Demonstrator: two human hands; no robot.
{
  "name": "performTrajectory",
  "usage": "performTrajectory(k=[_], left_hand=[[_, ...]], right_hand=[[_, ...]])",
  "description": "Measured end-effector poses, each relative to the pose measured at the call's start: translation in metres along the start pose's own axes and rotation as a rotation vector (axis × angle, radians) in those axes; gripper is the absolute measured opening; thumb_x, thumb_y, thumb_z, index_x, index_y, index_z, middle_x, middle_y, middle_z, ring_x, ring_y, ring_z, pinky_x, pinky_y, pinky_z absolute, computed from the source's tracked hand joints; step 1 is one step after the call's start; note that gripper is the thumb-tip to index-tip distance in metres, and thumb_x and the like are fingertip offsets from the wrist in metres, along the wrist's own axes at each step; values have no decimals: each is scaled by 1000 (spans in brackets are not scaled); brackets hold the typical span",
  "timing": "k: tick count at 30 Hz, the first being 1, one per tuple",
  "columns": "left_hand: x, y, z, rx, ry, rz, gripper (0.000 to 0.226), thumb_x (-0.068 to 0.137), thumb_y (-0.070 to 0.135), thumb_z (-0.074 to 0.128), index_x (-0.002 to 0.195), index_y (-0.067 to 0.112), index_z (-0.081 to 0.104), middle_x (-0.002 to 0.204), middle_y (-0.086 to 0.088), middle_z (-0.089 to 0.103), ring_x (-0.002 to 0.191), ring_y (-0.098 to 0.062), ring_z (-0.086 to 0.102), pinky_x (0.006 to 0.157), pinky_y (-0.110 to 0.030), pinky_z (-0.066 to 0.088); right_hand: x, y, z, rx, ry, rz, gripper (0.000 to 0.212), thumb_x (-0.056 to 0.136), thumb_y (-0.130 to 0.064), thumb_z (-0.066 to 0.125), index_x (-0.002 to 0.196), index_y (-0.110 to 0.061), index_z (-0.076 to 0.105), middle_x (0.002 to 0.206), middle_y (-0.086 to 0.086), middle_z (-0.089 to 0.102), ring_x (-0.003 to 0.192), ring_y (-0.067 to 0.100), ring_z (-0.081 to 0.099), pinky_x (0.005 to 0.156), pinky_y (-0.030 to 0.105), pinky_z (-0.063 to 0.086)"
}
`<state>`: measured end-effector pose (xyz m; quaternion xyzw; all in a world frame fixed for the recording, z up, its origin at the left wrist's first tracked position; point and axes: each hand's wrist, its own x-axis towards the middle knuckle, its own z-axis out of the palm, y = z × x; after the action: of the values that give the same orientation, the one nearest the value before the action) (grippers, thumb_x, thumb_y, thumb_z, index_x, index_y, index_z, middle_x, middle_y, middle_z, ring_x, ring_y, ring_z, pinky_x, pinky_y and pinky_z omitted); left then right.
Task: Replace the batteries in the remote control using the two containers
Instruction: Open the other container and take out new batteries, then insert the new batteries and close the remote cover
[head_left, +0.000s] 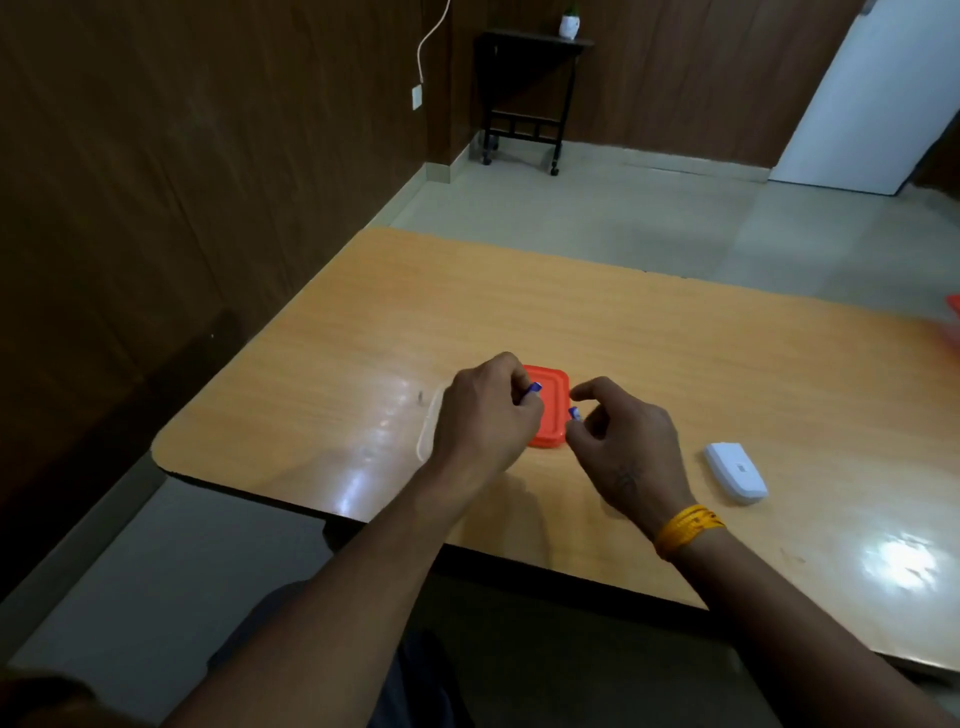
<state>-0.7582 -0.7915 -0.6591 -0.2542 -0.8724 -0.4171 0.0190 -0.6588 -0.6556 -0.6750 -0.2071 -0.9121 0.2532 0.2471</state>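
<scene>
Each hand pinches one small blue battery over the worktop: the left hand (485, 415) has its grip closed on a battery (534, 388) whose blue tip pokes out between thumb and forefinger, while the right hand (621, 441) has a second battery (574, 413) nipped at its fingertips, the other fingers loosely curled. Both hands hover just above an orange lid (546, 402), which lies flat on the worktop (675, 332) directly beneath and between them; whether it sits on its container or lies alone cannot be told, since the hands hide its near edge. A thin pale rim (428, 431) curving out from behind the left hand may be the edge of a clear container, though too little shows to be sure. The white remote control (735, 472) rests on the worktop to the right of the right hand, near but apart from it, and whether its battery bay is open cannot be made out. At the far right edge a blurred orange shape (953, 322) is probably the second container. With one battery in each grip and the remote set aside within easy reach, the person appears to be mid-swap, sorting cells between container and remote; whether these are fresh or spent cannot be told.
</scene>
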Motion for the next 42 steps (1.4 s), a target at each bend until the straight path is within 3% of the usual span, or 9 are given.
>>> performTrajectory(k=[6,11,16,20,25,30,34,38,42], left_hand=[[-28,28,49,-4,-213,91,7,89,24,68,96,22,70,84,2,77,80,-21,70,68,-32,54],[-39,39,70,59,-408,121,42,89,23,72,131,25,70,91,2,78,90,-17,72,78,-32,57],[-45,47,86,126,-484,128,69,86,22,72,153,23,54,117,-8,77,107,-25,71,87,-37,58],[-47,51,93,138,-486,117,69,87,28,73,153,24,51,115,-8,76,103,-28,70,83,-43,59],[-45,47,93,112,-473,122,65,89,28,75,150,26,52,107,-7,75,97,-27,70,74,-36,53],[-42,38,93,112,-429,121,72,88,25,75,156,23,50,111,-8,77,100,-25,72,82,-33,55],[-44,36,94,60,-399,107,72,87,31,79,154,23,54,113,-9,78,105,-26,71,79,-27,47],[-43,38,94,73,-379,103,67,86,28,80,149,22,60,117,-10,77,106,-31,72,85,-36,57],[-41,37,96,76,-395,69,73,83,29,83,151,22,57,121,-10,77,107,-30,73,87,-39,59]], right_hand=[[-16,61,-44,-59,-76,175,17,87,-15,71,100,-20,80,65,-6,67,69,23,63,64,31,41],[-25,91,-52,109,25,208,14,91,-24,76,105,-24,78,69,-7,73,65,14,72,72,41,62],[-19,98,-44,241,105,196,13,88,-21,81,99,-24,77,72,-9,75,65,4,72,74,39,62],[-17,100,-35,238,91,173,15,87,-20,83,101,-21,78,78,-6,74,73,6,70,73,31,59],[-15,100,-21,271,93,133,16,86,-25,85,100,-20,79,80,-6,76,75,7,71,70,21,55],[-18,102,-14,195,60,84,10,86,-23,83,95,-21,79,80,-9,74,66,-2,60,68,24,46],[-22,105,-8,120,46,65,9,87,-26,83,93,-20,79,89,-2,62,69,9,55,66,26,40],[-27,107,-7,111,17,69,12,89,-27,82,97,-19,81,89,-3,56,68,0,50,65,12,33],[-30,105,-11,114,-17,68,14,91,-26,80,103,-21,82,88,-4,53,71,2,53,66,13,36]])
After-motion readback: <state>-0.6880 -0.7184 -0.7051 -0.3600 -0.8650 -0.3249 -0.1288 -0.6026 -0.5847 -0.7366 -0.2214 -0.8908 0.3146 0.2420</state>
